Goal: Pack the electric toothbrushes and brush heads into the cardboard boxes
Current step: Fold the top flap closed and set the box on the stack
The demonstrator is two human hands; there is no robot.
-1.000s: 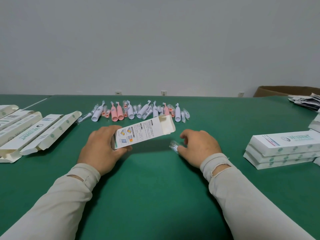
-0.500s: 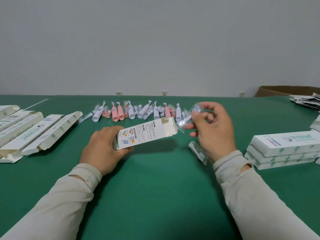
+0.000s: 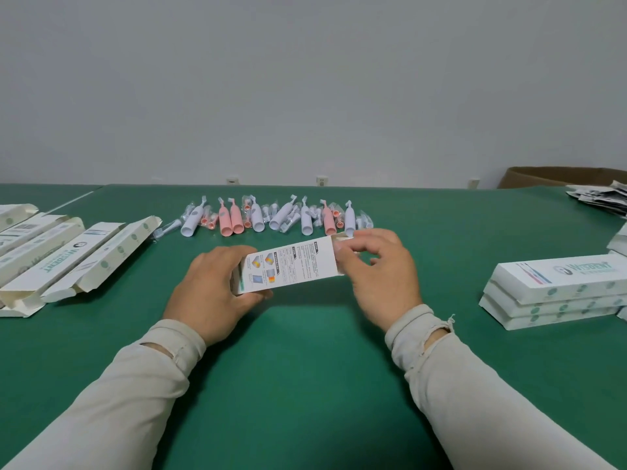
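Observation:
My left hand (image 3: 210, 286) grips the left end of a white printed cardboard box (image 3: 291, 266), held just above the green table (image 3: 305, 368). At the box's open right end my right hand (image 3: 383, 276) has its thumb and curled fingers on the end flap. No brush-head packet shows in either hand. Behind the box lies a row of pink toothbrushes (image 3: 230, 220) and white toothbrushes (image 3: 307, 222), mixed with brush heads in clear wrappers (image 3: 207, 220).
Several open empty boxes (image 3: 68, 262) lie side by side at the left. A stack of three shut boxes (image 3: 556, 286) sits at the right. A brown carton (image 3: 559, 176) and a pile of leaflets (image 3: 600, 198) are at the far right.
My right hand picked wrapped brush heads off the table, carried them up to the box's open end, and now sits on that end with the packets out of sight. My left hand kept its hold.

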